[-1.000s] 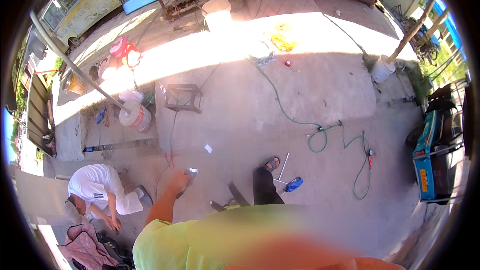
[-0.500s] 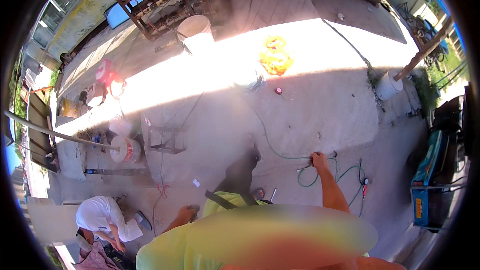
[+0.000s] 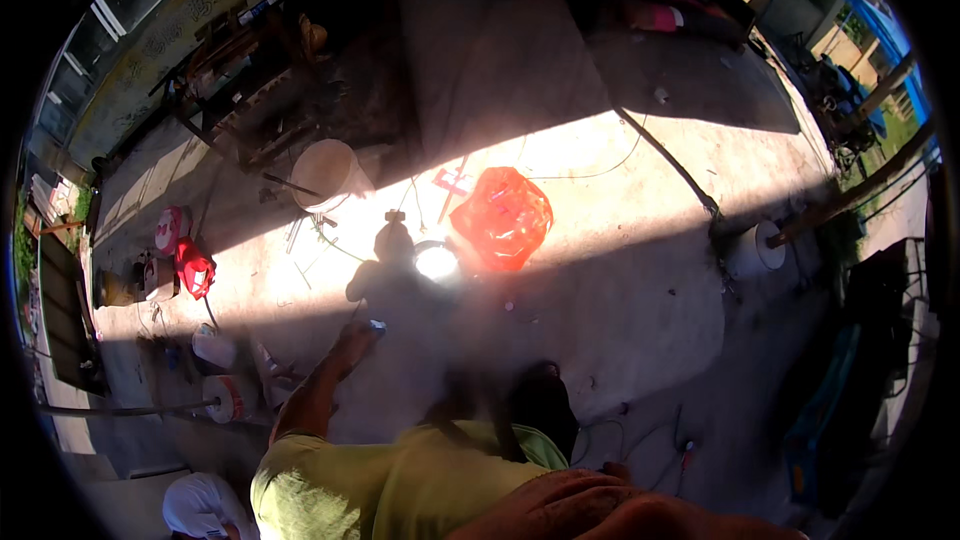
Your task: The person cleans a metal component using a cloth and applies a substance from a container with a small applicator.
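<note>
Sunlit concrete yard [image 3: 600, 270], orange bag [image 3: 502, 217] (crumpled)

Looks like an outdoor work yard: bare concrete floor [image 3: 620, 270], a cluttered workbench [image 3: 240, 80] far left, buckets [image 3: 325, 175], hoses [image 3: 660, 155], and red fuel cans [image 3: 193, 268] lying around.

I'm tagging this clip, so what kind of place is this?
Probably an outdoor work yard: a sunlit concrete floor, a white bucket, a cluttered workbench and a hose lying about.
</note>
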Motion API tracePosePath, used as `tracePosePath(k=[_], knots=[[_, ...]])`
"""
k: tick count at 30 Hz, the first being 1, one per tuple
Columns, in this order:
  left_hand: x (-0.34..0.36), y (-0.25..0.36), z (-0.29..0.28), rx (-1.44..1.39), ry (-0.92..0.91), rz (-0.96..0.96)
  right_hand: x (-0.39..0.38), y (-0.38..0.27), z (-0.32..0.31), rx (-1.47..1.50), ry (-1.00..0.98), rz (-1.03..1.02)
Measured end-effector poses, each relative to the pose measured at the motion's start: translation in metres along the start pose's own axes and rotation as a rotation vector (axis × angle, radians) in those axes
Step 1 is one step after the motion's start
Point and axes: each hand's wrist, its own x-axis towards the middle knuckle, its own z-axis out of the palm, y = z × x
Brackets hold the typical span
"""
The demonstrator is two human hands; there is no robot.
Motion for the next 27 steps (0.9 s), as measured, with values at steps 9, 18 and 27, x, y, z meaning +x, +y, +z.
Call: tracePosePath(k=[9,18,27], knots=[[0.109,0.187,0.129,-0.113,-0.036,-0.158,0.137,0.131,-0.147,0.134,0.26,-0.203],[0.131,0.252,0.258,-0.202,-0.028,-0.421,0.438,0.247,-0.63,1.622,0.429,0.047],[0.272,0.372,0.305,-0.298,0.001,-0.451,0.575,0.194,-0.823,1.744,-0.045,-0.453]])
